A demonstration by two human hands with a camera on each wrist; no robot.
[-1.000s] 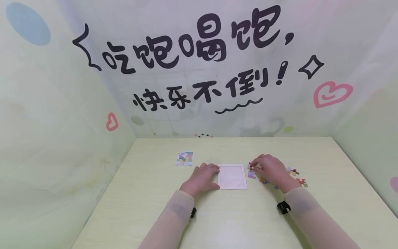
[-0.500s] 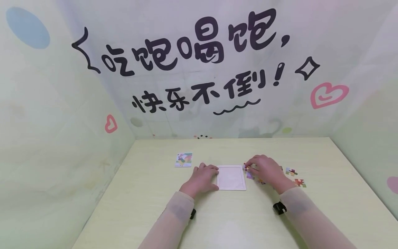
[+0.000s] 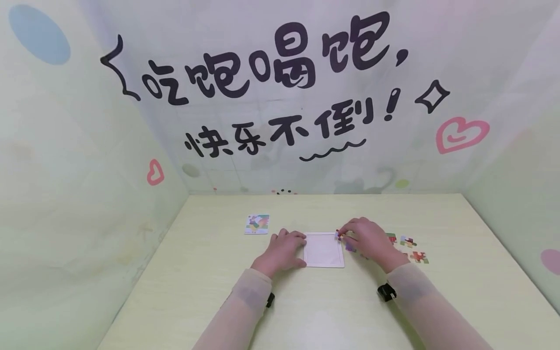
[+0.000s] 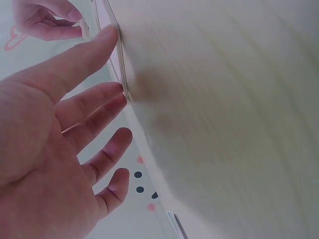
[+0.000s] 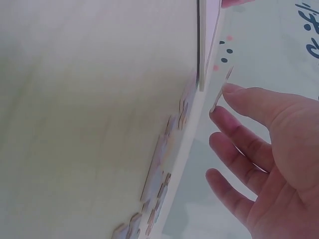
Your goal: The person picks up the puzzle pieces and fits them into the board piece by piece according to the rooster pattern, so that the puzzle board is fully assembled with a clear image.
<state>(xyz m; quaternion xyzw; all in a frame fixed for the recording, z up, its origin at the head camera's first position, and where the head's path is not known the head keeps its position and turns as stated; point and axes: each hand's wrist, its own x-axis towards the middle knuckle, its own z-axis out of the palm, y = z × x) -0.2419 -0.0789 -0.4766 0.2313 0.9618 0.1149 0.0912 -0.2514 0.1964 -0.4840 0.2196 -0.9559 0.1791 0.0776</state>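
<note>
A white square puzzle tray [image 3: 323, 252] with a raised border lies on the table. My left hand [image 3: 281, 251] rests at its left side, thumb near the front corner and fingertips at the back one; in the left wrist view these fingers [image 4: 89, 122] are spread, fairly straight, against the tray's edge. Between thumb and forefinger my right hand [image 3: 367, 239] pinches a small jigsaw piece [image 3: 338, 235] over the tray's back right corner. Seen from the right wrist, that thin piece [image 5: 222, 90] is tilted and clear of the table, with the other fingers loosely bent.
Several loose jigsaw pieces [image 3: 418, 256] lie right of the tray, partly hidden under my right hand. A small square picture card [image 3: 257, 224] is at the back left. Printed fabric walls [image 3: 280, 170] close off the table's back and sides.
My right hand has moved left with the pinched jigsaw piece, from beside the tray to over its back right corner. My left hand stays at the tray's left edge.
</note>
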